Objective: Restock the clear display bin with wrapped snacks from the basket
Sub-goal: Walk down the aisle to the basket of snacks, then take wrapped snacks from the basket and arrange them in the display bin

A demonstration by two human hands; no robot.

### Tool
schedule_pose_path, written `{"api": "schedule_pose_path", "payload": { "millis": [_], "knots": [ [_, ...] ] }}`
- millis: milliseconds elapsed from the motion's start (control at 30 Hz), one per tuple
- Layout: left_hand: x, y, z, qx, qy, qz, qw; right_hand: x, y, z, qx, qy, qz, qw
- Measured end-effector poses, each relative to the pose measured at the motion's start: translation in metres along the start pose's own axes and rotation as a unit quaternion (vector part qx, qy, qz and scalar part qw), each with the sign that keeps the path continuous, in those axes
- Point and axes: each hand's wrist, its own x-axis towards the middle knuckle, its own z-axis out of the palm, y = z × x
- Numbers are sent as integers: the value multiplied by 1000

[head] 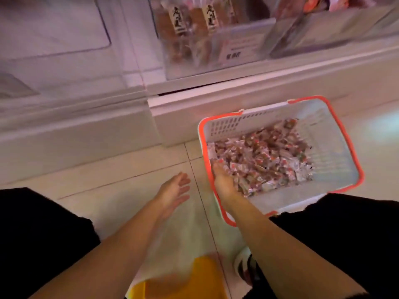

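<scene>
Head view looks down at your 2 bare forearms over a pale tiled floor (133,169). Your right hand (223,180) reaches into the near left corner of the basket (336,147), a white slotted one with an orange rim sitting on the floor to the right. Its fingertips are buried among the wrapped snacks (265,156), so you cannot tell whether the fingers pinch any packet or only rest on the heap. The snacks are small red, brown and white packets filling the basket's floor; their print is too blurred to read.

Your left hand (173,192) hovers above the tiles just left of the basket, fingers straight and slightly spread, holding nothing.

Far from you, at the top of the picture, the clear display bin (207,39) stands on a white shelf unit (237,104). Behind its front wall are long brown packets (179,24) standing upright, each with a white strip of dark characters, possibly Chinese or Japanese script, too smeared to make out. A white price tag (235,48) on the bin's front carries dark print that is also unreadable. The bin's top is cut off by the frame edge.

Near you, dark trousers (38,234) fill both lower corners, something yellow (194,281) lies between them, and a white shoe (244,264) shows partly beneath your right forearm.
</scene>
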Motion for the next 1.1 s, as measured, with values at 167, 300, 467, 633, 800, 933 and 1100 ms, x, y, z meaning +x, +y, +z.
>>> {"api": "schedule_pose_path", "payload": {
  "millis": [167, 300, 467, 633, 800, 933, 1100],
  "knots": [
    [-3, 7, -51, -40, 78, 88, 992, -1, 2, 42, 4, -55, -33, 998],
    [-30, -4, -100, 19, 160, 134, 978, -45, 10, 105, -34, -260, -58, 963],
    [-51, -32, -156, 134, 403, 119, 897, -64, -22, 116, -171, -305, -221, 911],
    [-58, -15, -198, 210, 476, 93, 849, -1, -58, -21, -367, 290, -283, 837],
    [-52, 2, -203, 258, 446, 151, 844, 37, -33, -54, -220, 169, -26, 960],
    [-51, -7, -230, 209, 445, 148, 858, 37, -29, -30, -245, 181, -62, 950],
    [-61, -13, -265, 159, 460, 148, 861, 33, -31, 6, -308, 186, -88, 929]
  ]
}}
